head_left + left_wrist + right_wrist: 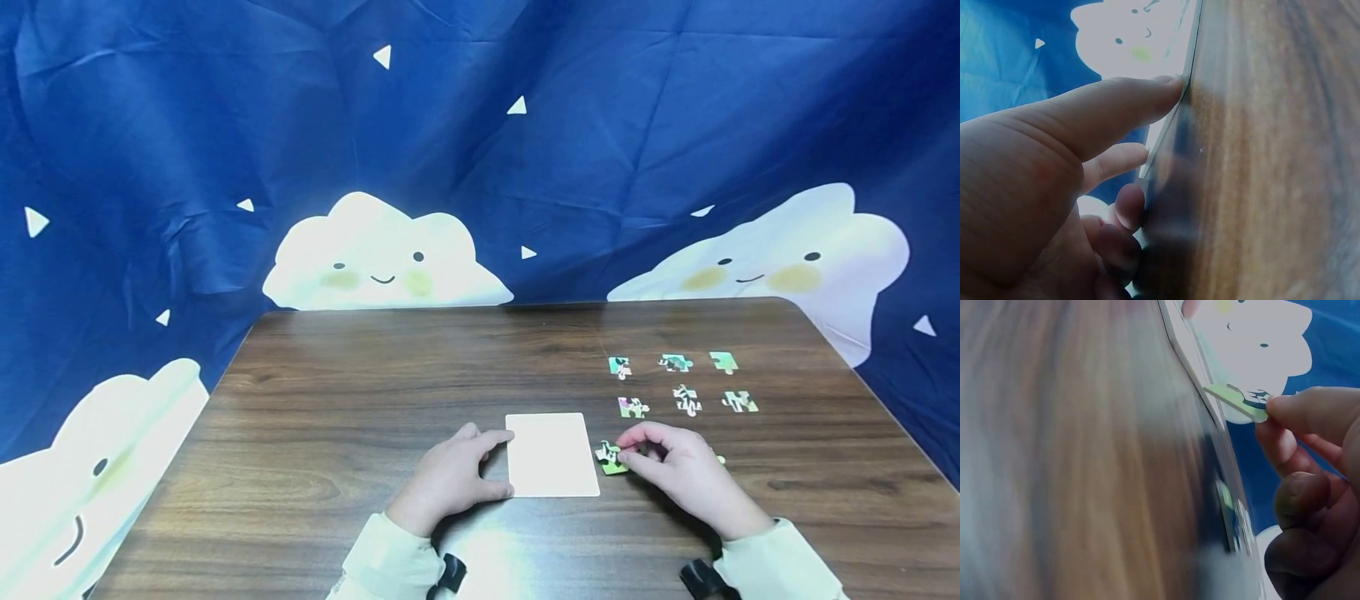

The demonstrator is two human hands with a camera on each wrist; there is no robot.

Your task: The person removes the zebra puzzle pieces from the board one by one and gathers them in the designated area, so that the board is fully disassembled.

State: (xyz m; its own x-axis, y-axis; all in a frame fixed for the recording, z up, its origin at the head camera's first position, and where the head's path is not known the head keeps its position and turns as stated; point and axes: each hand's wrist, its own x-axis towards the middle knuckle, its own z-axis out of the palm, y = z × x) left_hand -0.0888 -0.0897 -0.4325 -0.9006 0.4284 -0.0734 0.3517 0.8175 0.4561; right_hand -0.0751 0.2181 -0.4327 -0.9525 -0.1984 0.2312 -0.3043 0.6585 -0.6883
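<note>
A square white board lies flat on the table in front of me. My left hand rests at its left side, thumb and index finger spread and their tips touching the edge. In the left wrist view the thumb reaches the rim while the lower fingers bend inward. Just right of the board, my right hand pinches a green jigsaw piece with black and white markings between thumb and index finger. The right wrist view has this piece tilted, close by the board's edge.
Beyond my right hand, several jigsaw pieces lie in two rows, among them a teal one, a plain green one and a pink-green one. Another piece is mostly hidden behind the right hand. A blue cloth with clouds hangs behind the wooden table.
</note>
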